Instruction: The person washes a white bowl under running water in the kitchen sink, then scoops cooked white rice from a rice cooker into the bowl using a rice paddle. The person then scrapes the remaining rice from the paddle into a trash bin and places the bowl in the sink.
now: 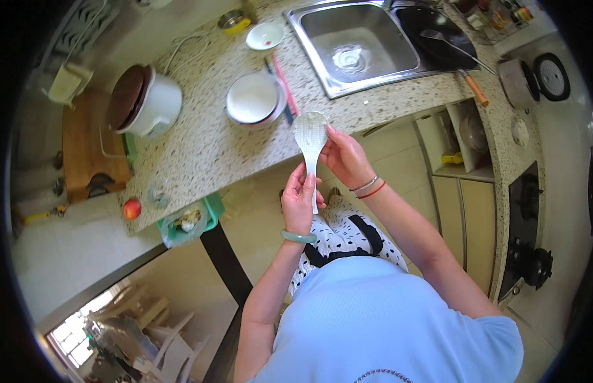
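A white rice paddle [311, 134] with a dimpled face is held upright in front of the counter's edge. My left hand [301, 195] closes round its handle, thumb along the front. The fingers of my right hand [345, 156] touch the right rim of the paddle's head, with the thumb and fingertips pressed there. Just beyond the paddle stand stacked white bowls [252, 98]. Beside them lie a pair of red chopsticks [284, 86] and a dark blue strip, partly behind the paddle.
A steel sink [357, 48] with water in it lies ahead. A wok [437, 32] with a spatula rests at its right. At left stand a white rice cooker [157, 105], a cutting board [86, 150], an apple [132, 208] and a green waste bin [213, 210]. A stove [523, 198] is at right.
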{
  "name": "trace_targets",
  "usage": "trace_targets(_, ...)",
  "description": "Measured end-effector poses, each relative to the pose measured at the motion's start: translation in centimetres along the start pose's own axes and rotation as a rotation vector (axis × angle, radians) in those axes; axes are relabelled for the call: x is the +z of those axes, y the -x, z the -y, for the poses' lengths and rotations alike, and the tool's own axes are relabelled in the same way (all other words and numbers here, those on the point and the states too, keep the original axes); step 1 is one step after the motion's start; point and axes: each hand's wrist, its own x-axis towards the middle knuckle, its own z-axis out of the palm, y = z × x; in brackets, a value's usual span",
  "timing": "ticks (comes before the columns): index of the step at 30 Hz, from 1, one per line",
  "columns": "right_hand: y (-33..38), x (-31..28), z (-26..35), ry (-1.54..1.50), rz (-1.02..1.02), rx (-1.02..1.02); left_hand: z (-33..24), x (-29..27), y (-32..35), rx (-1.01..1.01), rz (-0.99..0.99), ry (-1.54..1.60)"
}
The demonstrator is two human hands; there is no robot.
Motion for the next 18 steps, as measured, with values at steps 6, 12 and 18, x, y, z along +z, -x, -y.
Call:
trace_targets(6, -1.5, -4.2, 5.3, 0.069, -0.071, 0.001, -0.5, 6.8, -5.4, -0.155, 0.195, 0.145)
trace_targets(12, -6.7, -8.7, 9.8, 0.249, -0.178, 0.039, -1.5, 12.2, -15.1, -0.267, 0.278, 0.265)
trace_targets(18, -11.3, -11.6, 16.4, 0.298, -0.358, -0.058, 0.8, 16.6, -26.5, -0.507, 0.252, 0.432)
